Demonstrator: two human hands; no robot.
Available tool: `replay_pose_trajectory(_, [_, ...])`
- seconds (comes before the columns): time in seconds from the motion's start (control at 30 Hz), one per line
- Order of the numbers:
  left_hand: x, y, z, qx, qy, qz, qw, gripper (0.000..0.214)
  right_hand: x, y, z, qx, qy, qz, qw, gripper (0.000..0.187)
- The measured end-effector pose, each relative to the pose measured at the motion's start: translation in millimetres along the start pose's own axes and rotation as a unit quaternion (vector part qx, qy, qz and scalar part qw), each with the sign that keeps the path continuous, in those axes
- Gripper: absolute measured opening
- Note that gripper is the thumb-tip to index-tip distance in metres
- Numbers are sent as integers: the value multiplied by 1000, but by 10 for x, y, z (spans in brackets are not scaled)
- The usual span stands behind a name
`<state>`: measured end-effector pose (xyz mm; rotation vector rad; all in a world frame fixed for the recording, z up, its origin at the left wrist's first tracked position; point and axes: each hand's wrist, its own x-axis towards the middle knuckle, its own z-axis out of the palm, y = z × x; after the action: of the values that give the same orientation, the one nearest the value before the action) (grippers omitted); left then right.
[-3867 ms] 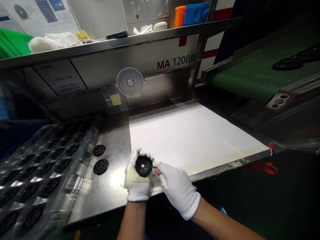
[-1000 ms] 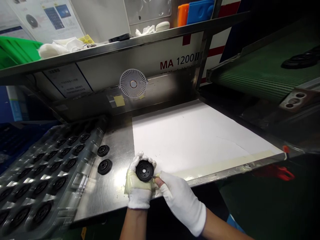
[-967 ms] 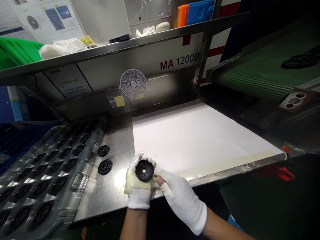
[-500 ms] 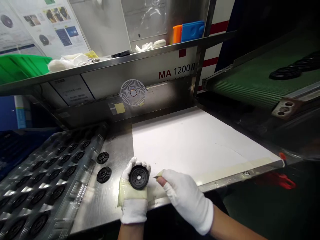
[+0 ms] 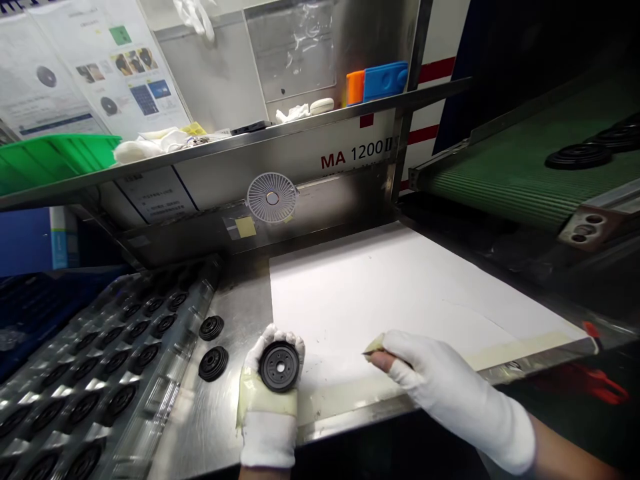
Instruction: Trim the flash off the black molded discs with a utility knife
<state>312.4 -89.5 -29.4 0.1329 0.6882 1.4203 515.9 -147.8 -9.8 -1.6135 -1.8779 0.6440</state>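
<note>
My left hand (image 5: pixel 273 393), in a white glove with yellowish tape over the palm, is closed around a black ribbed plastic wheel (image 5: pixel 279 367). The wheel's flat face, with a centre hole and a ring of smaller holes, is turned up toward me. My right hand (image 5: pixel 430 367), also gloved in white with the thumb tip bare, pinches a small thin pointed thing (image 5: pixel 367 353); most of it is hidden by the fingers. This hand is above the white sheet (image 5: pixel 350 293), apart from the wheel. Two more black wheels (image 5: pixel 213 363) lie on the metal bench left of my left hand.
A clear plastic tray (image 5: pixel 165 373) with rows of black wheels covers the left side. A green conveyor (image 5: pixel 510 180) carrying black wheels (image 5: pixel 577 157) runs at right. Above the bench, a shelf (image 5: pixel 280 127) holds a green bin (image 5: pixel 60 160). Red-handled scissors (image 5: pixel 607 387) hang by the front edge.
My right hand has moved right, away from the wheel. My left hand still holds the wheel at nearly the same place. The view has tilted slightly up.
</note>
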Motion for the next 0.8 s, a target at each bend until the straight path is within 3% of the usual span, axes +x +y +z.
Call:
replay_pose_trajectory(0.1, [-42,-98,111,-55,20,-25,998,8,18,-100,66,12,23,-24,999,31])
replay_pose_trajectory(0.23, [-124,-224,303,-97,50,-57,992,13,7,-305,372,1,36,-33,999,27])
replay_pose_trajectory(0.33, [-157,-233,401,-104,84,-59,989,10,-11,-321,456,10,16,-45,999,31])
replay_pose_trajectory(0.53, [-139,-211,444,-96,64,-78,990,13,33,-270,300,30,47,-28,998,33])
replay_pose_trajectory(0.67, [-139,-224,484,-110,85,-105,985,14,39,-298,249,5,10,-54,999,35])
replay_pose_trajectory(0.8, [-91,-213,468,-82,66,-86,991,15,33,-103,8,20,23,-46,998,33])
